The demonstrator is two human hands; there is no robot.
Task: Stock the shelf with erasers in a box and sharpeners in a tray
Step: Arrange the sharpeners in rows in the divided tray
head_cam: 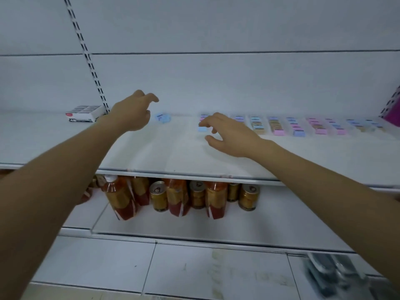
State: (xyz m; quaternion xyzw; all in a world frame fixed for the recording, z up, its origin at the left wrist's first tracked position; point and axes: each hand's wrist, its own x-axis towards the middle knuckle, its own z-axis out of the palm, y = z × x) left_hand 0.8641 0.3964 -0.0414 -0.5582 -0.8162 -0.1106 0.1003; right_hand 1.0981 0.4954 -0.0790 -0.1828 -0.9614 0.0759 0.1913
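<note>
On the white shelf, my left hand hovers with its fingers spread, just left of a light blue item lying at the back. My right hand reaches over the shelf with fingers apart; a small light blue block sits at its fingertips, and I cannot tell whether they touch it. Rows of pastel blue, pink and tan small items in clear trays run along the back right. A white box with dark print stands at the back left.
A slotted upright rail runs up the back wall behind the box. A purple spotted package stands at the far right. On the lower shelf are orange bottles and gold cans. A blurred grey object lies bottom right.
</note>
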